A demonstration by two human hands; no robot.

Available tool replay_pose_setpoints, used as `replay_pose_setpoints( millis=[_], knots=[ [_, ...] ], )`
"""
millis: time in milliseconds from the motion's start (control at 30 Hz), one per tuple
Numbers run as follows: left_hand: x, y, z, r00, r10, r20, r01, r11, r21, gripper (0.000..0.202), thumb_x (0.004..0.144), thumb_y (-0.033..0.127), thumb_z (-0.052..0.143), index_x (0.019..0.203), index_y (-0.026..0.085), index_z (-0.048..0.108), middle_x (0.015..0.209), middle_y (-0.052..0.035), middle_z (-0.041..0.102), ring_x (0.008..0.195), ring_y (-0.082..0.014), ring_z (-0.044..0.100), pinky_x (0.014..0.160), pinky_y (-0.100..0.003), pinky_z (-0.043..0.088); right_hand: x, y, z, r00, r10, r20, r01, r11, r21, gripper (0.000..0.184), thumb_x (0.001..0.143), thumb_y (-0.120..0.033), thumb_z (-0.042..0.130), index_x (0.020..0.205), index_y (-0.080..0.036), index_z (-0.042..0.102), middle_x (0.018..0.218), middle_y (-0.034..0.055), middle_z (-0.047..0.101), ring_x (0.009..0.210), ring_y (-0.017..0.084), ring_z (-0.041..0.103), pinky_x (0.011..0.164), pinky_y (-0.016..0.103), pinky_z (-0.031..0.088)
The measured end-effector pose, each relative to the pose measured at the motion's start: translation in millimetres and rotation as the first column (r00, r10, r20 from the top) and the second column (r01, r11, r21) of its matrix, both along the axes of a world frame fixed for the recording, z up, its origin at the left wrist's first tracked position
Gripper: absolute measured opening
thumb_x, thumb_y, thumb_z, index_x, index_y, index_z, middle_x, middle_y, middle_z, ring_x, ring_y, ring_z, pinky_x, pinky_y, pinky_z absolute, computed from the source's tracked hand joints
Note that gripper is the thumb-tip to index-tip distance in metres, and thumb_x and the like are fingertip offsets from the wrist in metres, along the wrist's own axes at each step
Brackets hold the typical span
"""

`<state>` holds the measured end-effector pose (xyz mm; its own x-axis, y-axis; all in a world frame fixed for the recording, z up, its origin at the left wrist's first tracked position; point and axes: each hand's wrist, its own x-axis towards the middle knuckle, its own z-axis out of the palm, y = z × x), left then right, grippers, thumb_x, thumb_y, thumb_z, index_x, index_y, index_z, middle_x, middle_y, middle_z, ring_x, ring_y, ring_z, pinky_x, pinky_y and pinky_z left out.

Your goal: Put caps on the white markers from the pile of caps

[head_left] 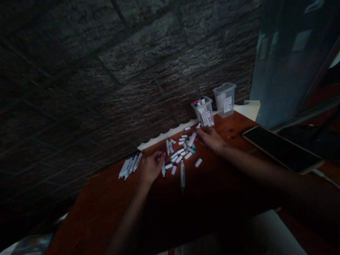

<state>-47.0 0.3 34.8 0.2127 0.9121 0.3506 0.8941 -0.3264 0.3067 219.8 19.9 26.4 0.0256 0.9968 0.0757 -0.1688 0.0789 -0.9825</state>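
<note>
My right hand (pixel 209 139) grips a white marker (pixel 191 139), tilted over a heap of short white marker caps (pixel 179 151) with coloured bands. The left hand (pixel 152 165) is at the heap's left side, its fingers curled together; what they hold, if anything, is hidden in the dim light. Just beside those fingers is another white marker (pixel 163 170). Nearer to me, a lone marker (pixel 182 174) lies lengthwise on the wooden table. To the left of my left hand, several markers (pixel 129 166) lie side by side in a row.
At the back, a clear plastic container (pixel 206 115) holds several markers, with a second clear container (pixel 225 102) to its right. A phone (pixel 283 148) with a cable lies on the right. A white wavy-edged strip (pixel 167 134) runs along the brick wall (pixel 148 67).
</note>
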Motion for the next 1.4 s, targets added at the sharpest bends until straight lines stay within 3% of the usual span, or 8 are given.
replay_pose_setpoints(
  millis=[100, 267, 367, 533, 767, 1067, 1233, 1400],
  knots=[
    [15, 11, 1.5, 0.999, -0.047, -0.013, 0.047, 0.999, -0.027, 0.026, 0.087, 0.037, 0.052, 0.086, 0.020, 0.072, 0.085, -0.0059, 0.075, 0.078, -0.0221, 0.068, 0.074, -0.033, 0.050, 0, 2, -1.8, 1.000, 0.011, 0.019, -0.011, 1.000, 0.007, 0.020, 0.084, -0.035, 0.056, 0.071, -0.019, 0.055, 0.064, 0.0011, 0.057, 0.053, 0.010, 0.049, 0.047, 0.025, 0.036],
    [24, 8, -17.5, 0.984, -0.177, 0.029, 0.178, 0.983, -0.035, 0.023, 0.089, 0.034, 0.053, 0.091, 0.021, 0.071, 0.094, -0.0051, 0.074, 0.089, -0.0206, 0.068, 0.081, -0.031, 0.050, 0, 3, -1.5, 1.000, 0.010, 0.021, -0.010, 1.000, -0.007, 0.022, 0.084, -0.036, 0.055, 0.070, -0.019, 0.054, 0.061, -0.0002, 0.054, 0.050, 0.010, 0.046, 0.047, 0.025, 0.034],
    [20, 3, -24.6, 0.984, -0.174, 0.042, 0.176, 0.983, -0.046, 0.024, 0.090, 0.035, 0.053, 0.096, 0.021, 0.071, 0.098, -0.0061, 0.074, 0.094, -0.0223, 0.067, 0.085, -0.034, 0.050, -3, 1, -2.0, 0.999, 0.040, 0.033, -0.039, 0.999, -0.011, 0.021, 0.085, -0.035, 0.056, 0.070, -0.020, 0.053, 0.062, 0.0007, 0.055, 0.051, 0.011, 0.047, 0.048, 0.027, 0.035],
    [20, -2, -21.8, 0.992, -0.127, 0.027, 0.129, 0.988, -0.084, 0.027, 0.090, 0.037, 0.054, 0.103, 0.022, 0.072, 0.102, -0.0062, 0.074, 0.095, -0.0239, 0.067, 0.087, -0.038, 0.050, -7, -4, -1.6, 0.991, 0.081, 0.107, -0.086, 0.995, 0.047, 0.023, 0.084, -0.035, 0.058, 0.067, -0.020, 0.051, 0.059, 0.0005, 0.053, 0.051, 0.011, 0.045, 0.050, 0.029, 0.036],
    [28, -9, -19.3, 0.980, -0.200, -0.007, 0.200, 0.979, -0.046, 0.027, 0.089, 0.036, 0.056, 0.107, 0.022, 0.070, 0.107, -0.0072, 0.072, 0.105, -0.0267, 0.062, 0.095, -0.043, 0.045, -1, -3, 5.7, 1.000, 0.005, -0.001, -0.005, 1.000, -0.007, 0.023, 0.084, -0.037, 0.055, 0.069, -0.021, 0.050, 0.061, 0.0002, 0.053, 0.050, 0.010, 0.044, 0.047, 0.027, 0.033],
    [25, -9, -18.1, 0.977, -0.212, 0.035, 0.214, 0.973, -0.091, 0.017, 0.087, 0.033, 0.059, 0.098, 0.022, 0.066, 0.100, -0.0063, 0.071, 0.097, -0.0241, 0.065, 0.087, -0.038, 0.048, 3, -4, 8.9, 0.996, -0.077, 0.036, 0.078, 0.996, -0.034, 0.022, 0.084, -0.034, 0.054, 0.067, -0.019, 0.052, 0.060, 0.0004, 0.054, 0.050, 0.011, 0.045, 0.050, 0.027, 0.035],
    [26, -11, -17.4, 0.971, -0.156, 0.179, 0.161, 0.987, -0.015, 0.018, 0.088, 0.036, 0.058, 0.095, 0.022, 0.067, 0.097, -0.0041, 0.073, 0.090, -0.0209, 0.068, 0.084, -0.033, 0.050, 1, -3, 5.1, 0.996, -0.050, 0.079, 0.051, 0.999, -0.012, 0.022, 0.082, -0.034, 0.056, 0.067, -0.020, 0.052, 0.057, -0.0010, 0.053, 0.048, 0.010, 0.044, 0.047, 0.026, 0.033],
    [25, -12, -18.7, 0.912, -0.130, 0.389, 0.103, 0.991, 0.089, 0.025, 0.088, 0.038, 0.059, 0.102, 0.019, 0.067, 0.097, -0.0059, 0.074, 0.086, -0.0194, 0.069, 0.081, -0.030, 0.053, 1, -1, 1.8, 0.995, -0.076, 0.067, 0.077, 0.997, -0.004, 0.020, 0.080, -0.035, 0.059, 0.069, -0.020, 0.054, 0.060, -0.0015, 0.052, 0.051, 0.010, 0.045, 0.049, 0.027, 0.035]
  ],
)
